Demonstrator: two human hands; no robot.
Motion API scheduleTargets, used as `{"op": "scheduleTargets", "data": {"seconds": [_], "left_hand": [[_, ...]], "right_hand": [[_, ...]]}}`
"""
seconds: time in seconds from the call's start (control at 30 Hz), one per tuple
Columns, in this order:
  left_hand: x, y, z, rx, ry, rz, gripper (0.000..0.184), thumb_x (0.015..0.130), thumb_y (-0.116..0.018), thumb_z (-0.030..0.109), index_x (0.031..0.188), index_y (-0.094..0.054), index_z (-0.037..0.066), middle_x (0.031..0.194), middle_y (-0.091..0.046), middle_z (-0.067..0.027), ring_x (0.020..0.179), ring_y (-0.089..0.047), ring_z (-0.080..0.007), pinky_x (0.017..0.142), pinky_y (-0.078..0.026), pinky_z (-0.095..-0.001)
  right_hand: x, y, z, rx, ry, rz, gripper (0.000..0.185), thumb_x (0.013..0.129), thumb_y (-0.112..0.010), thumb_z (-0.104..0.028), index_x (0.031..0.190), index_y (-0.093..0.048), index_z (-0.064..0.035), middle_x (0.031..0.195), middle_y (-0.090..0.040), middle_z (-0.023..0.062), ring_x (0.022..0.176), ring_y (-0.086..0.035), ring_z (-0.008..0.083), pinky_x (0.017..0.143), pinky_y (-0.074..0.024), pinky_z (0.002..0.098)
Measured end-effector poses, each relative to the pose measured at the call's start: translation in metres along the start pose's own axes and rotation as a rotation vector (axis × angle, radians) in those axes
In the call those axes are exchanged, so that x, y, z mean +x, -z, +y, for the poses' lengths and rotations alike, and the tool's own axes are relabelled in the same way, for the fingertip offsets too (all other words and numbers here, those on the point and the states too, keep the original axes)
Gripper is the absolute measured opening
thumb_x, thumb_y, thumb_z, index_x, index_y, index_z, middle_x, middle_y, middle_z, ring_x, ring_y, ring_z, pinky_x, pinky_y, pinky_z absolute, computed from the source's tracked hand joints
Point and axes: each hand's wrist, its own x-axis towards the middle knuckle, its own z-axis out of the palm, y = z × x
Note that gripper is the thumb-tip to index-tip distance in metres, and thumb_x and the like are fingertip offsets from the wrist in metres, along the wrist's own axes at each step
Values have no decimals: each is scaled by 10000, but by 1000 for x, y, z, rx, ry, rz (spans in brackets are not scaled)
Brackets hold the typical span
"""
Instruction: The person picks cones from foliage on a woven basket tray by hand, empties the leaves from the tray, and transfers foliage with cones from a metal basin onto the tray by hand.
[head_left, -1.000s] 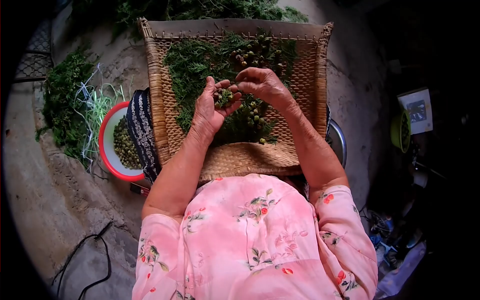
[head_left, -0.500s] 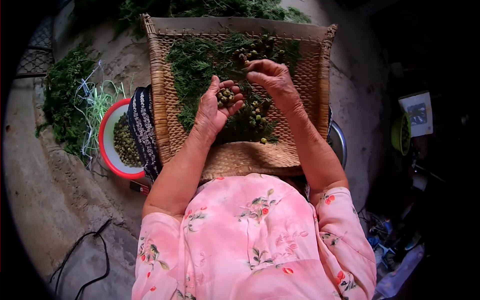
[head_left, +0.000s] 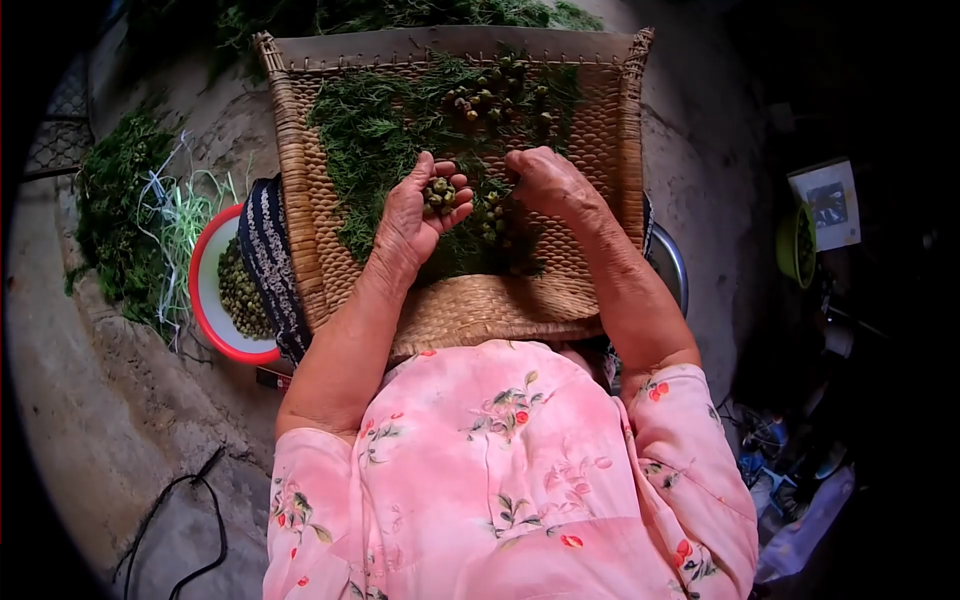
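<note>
My left hand (head_left: 405, 208) is cupped palm up over the woven winnowing basket (head_left: 608, 180), with its fingers curled round a small pile of round green cones (head_left: 439, 197). To its right, my right hand (head_left: 552, 182) hovers over the basket with thumb and fingers pinched together. Whatever is between those fingertips is too small or hidden to make out. Feathery green sprigs (head_left: 350, 120) cover much of the basket's left and middle. More loose cones (head_left: 490, 100) lie among the sprigs near the far side, and others sit below, between my hands.
A red-rimmed white bowl (head_left: 205, 305) of small cones stands left of the basket, partly under dark patterned cloth (head_left: 268, 255). Piled sprigs (head_left: 125, 190) and pale plastic strings (head_left: 195, 225) lie further left. A metal basin (head_left: 672, 262) and a green container (head_left: 795, 250) are to the right.
My right hand has drawn back toward me from the far cones, its fingers more closed. My left hand still cups its cones. The whole view has shifted slightly.
</note>
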Motion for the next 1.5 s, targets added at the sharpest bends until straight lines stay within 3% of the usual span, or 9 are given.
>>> {"op": "scheduleTargets", "data": {"seconds": [0.1, 0.2, 0.33, 0.57, 0.7, 0.83, 1.03, 1.23, 1.5], "left_hand": [[-4, -2, 0, 19, 3, 4, 404, 871, -534, 428, 980, -577, 42, 843, -612, -93, 756, -624, -219, 634, -563, -354], [-5, -3, 2, 4, 17, -32, 423, 869, -526, 444, 993, -574, 42, 853, -610, -96, 777, -624, -226, 657, -564, -375], [-3, -1, 2, -14, 29, -23, 440, 869, -517, 455, 1001, -567, 38, 854, -607, -98, 751, -624, -227, 628, -569, -364], [1, 3, 0, -40, 10, -17, 438, 869, -520, 450, 1003, -557, 34, 862, -607, -107, 732, -625, -226, 612, -572, -353], [-2, 0, 2, -22, -6, 14, 440, 872, -515, 450, 998, -554, 30, 867, -607, -113, 741, -627, -229, 625, -571, -363], [-4, -3, 5, -65, 7, -7, 435, 875, -509, 452, 994, -557, 36, 871, -611, -109, 748, -629, -227, 625, -568, -361], [-1, 1, 15, -136, -94, 1, 401, 869, -518, 463, 960, -548, 74, 849, -605, -85, 714, -627, -220, 534, -547, -311], [-1, 6, 18, -144, -74, 25, 376, 853, -558, 437, 931, -591, 71, 854, -618, -86, 730, -624, -219, 546, -550, -312], [-2, 7, 21, -135, -67, 78, 411, 831, -565, 486, 878, -586, 78, 753, -603, -62, 618, -602, -188, 492, -538, -298]], "right_hand": [[-4, 15, -3, 248, 82, 114, 264, 732, -678, -116, 962, -590, -22, 873, -626, 138, 829, -611, 299, 684, -505, 358], [-11, 26, -10, 1260, 129, -91, 296, 748, -648, -20, 1039, -599, -50, 816, -653, 41, 704, -616, 124, 586, -489, 274], [0, 4, -3, 421, 268, 139, 212, 706, -647, 1, 916, -639, -26, 804, -633, 105, 742, -624, 203, 623, -498, 324], [-2, -4, -27, 30, 118, -26, 187, 734, -581, -38, 915, -622, -61, 861, -623, 151, 844, -606, 320, 699, -496, 403], [2, 1, -11, 568, 259, 205, 208, 776, -648, -111, 974, -605, -65, 741, -616, 65, 686, -614, 183, 583, -493, 302], [-6, 14, -17, 1389, 139, -67, 213, 865, -583, -164, 1030, -589, -31, 703, -605, 30, 615, -577, 93, 551, -495, 234], [4, -17, -20, 1018, 79, -523, 304, 901, -516, -168, 1142, -534, 17, 885, -641, 120, 764, -645, 203, 636, -552, 305], [15, -7, 1, 1249, 24, 209, 326, 875, -561, -203, 1133, -544, -5, 970, -609, 93, 834, -619, 172, 695, -544, 308], [10, -8, 10, 1008, -115, 471, 217, 813, -562, -138, 993, -629, -38, 816, -643, 86, 710, -621, 170, 630, -496, 300]]}}
